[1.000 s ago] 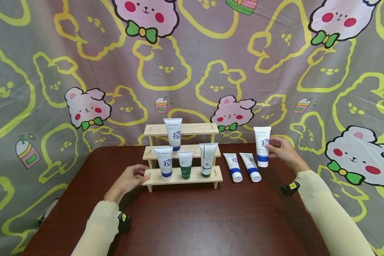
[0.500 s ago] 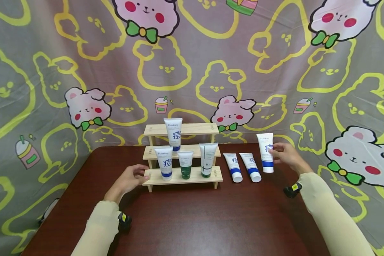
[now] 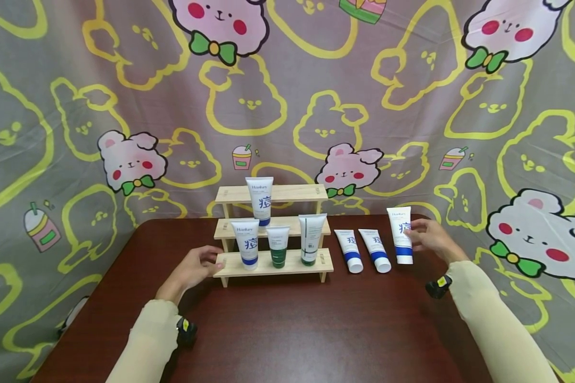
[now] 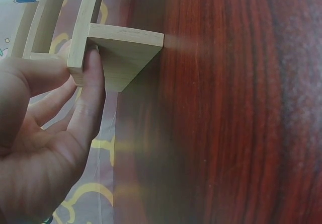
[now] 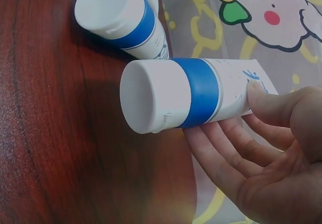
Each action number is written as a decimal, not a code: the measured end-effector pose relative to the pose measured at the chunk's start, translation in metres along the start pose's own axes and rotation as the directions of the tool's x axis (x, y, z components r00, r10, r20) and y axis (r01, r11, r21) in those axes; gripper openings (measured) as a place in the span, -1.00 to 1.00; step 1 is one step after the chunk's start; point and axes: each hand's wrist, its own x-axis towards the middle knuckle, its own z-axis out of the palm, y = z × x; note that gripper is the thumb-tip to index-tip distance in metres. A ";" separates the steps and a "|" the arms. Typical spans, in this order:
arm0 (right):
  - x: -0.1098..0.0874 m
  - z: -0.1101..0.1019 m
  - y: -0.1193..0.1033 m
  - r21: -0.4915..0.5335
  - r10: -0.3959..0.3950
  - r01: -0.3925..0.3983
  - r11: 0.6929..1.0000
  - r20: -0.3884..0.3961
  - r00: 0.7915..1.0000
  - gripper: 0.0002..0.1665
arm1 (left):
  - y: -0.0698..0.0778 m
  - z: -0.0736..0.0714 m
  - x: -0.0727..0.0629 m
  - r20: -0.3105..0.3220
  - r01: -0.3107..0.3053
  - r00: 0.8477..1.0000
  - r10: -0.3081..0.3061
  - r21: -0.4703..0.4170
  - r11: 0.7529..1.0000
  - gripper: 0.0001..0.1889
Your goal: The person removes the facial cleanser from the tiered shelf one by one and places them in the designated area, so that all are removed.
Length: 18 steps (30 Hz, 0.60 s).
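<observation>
My right hand (image 3: 430, 238) holds a white squeeze tube with a blue band (image 3: 400, 235) by its side, cap end down, thumb on the front and fingers behind. The right wrist view shows its white cap (image 5: 146, 95) close over the table. Just left of it lie two similar tubes, one nearer (image 3: 375, 250) and one farther left (image 3: 348, 250). My left hand (image 3: 196, 270) pinches the left end of the bottom step of a three-tier wooden stand (image 3: 263, 271); in the left wrist view the thumb is above the board (image 4: 83, 32) and a finger below.
On the bottom step stand a blue-banded tube (image 3: 246, 243), a small green-and-white tube (image 3: 278, 246) and a taller white tube with a green base (image 3: 311, 239). Another blue-banded tube (image 3: 260, 201) stands higher up. Behind the dark red table (image 3: 297, 330) hangs a patterned cloth (image 3: 287, 69).
My right hand has lowered the tube and carried it slightly to the right, beside the two lying tubes. The left hand stays on the stand.
</observation>
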 end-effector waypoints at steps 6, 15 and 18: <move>0.001 0.000 0.005 0.016 -0.005 0.005 1.000 -0.003 1.000 -0.36 | 0.000 0.000 0.001 0.001 -0.003 1.000 0.003 -0.002 1.000 -0.57; 0.000 0.000 0.013 -0.013 0.037 -0.037 0.999 -0.036 0.999 -0.33 | 0.000 -0.001 0.000 0.007 -0.005 1.000 0.005 -0.009 1.000 -0.57; 0.000 0.001 0.014 -0.016 0.054 -0.055 0.998 -0.050 0.997 -0.30 | 0.000 -0.001 0.000 0.007 -0.005 1.000 0.005 -0.010 1.000 -0.57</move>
